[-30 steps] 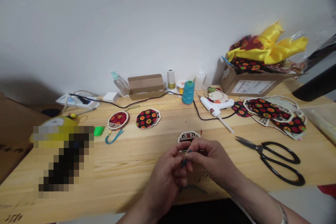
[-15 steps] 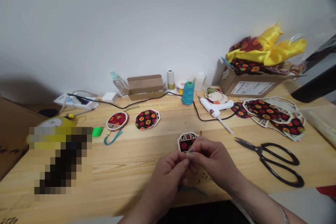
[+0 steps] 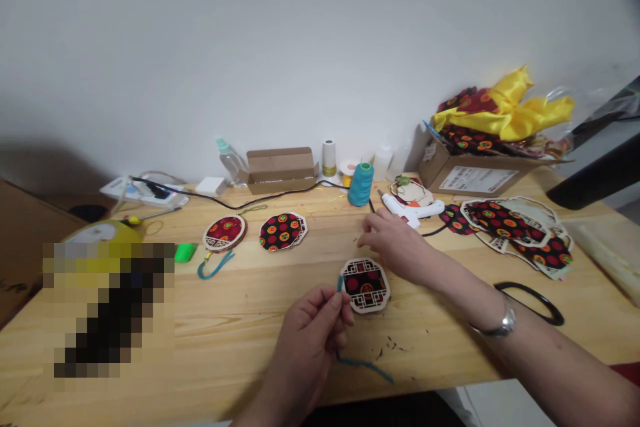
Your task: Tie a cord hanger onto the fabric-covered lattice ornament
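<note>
Here | left hand (image 3: 316, 317) pinching blue cord (image 3: 341, 283) beside latticed plaque (image 3: 367, 286) | right hand (image 3: 395, 240) near glue gun (image 3: 424, 209), grip unclear

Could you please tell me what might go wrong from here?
The right hand is close to the glue gun; if that is hot, a brush against it could burn.
The right forearm crosses over the scissors, whose blades are hidden from view, so it might knock or catch on them.
The left hand pinches the blue cord, whose loose tail could snag.
</note>
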The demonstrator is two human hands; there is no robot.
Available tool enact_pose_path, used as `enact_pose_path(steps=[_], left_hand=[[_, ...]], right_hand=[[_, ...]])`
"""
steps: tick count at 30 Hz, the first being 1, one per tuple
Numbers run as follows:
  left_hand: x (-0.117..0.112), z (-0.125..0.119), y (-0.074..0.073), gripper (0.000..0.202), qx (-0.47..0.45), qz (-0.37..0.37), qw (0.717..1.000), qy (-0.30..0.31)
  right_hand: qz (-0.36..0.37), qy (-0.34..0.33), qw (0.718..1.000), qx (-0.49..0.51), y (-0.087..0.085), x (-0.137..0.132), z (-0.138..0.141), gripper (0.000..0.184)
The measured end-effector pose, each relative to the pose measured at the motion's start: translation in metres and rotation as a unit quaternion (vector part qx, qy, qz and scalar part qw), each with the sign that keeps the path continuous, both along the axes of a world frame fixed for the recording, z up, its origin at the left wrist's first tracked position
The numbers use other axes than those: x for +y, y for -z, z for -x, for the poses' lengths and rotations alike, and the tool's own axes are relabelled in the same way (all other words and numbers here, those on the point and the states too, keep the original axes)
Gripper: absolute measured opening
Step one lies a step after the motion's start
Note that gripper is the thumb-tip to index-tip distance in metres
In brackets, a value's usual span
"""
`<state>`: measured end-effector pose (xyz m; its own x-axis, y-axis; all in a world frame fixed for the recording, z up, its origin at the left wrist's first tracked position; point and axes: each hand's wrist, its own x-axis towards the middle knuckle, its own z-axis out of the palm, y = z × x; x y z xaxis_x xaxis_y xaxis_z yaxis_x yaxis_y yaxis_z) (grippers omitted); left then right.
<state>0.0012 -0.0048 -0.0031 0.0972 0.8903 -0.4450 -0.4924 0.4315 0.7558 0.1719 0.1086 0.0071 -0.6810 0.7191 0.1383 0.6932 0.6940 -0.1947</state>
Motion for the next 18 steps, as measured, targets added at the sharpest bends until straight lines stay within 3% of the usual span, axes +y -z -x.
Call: enact_pose_path(steps=[5,11,14,18], left_hand=[[-0.002,0.005,0.004,0.018,-0.009,0.014,1.0,-0.011],[-0.001,0.009,0.008,0.025,-0.025,0.028,0.999,-0.014],[0.001,0.01,0.012,0.03,-0.035,0.036,0.999,-0.015],[0.004,0.012,0.018,0.034,-0.038,0.034,0.999,-0.007]], right_hand=[[0.081,-0.076,0.993,0.038,0.0,0.011,0.006,0.013],[0.136,-0.094,0.979,0.12,-0.003,0.025,0.01,0.011],[0.164,-0.063,0.963,0.206,-0.018,0.04,0.012,0.01],[0.164,0.014,0.922,0.35,-0.059,0.069,0.015,0.01]])
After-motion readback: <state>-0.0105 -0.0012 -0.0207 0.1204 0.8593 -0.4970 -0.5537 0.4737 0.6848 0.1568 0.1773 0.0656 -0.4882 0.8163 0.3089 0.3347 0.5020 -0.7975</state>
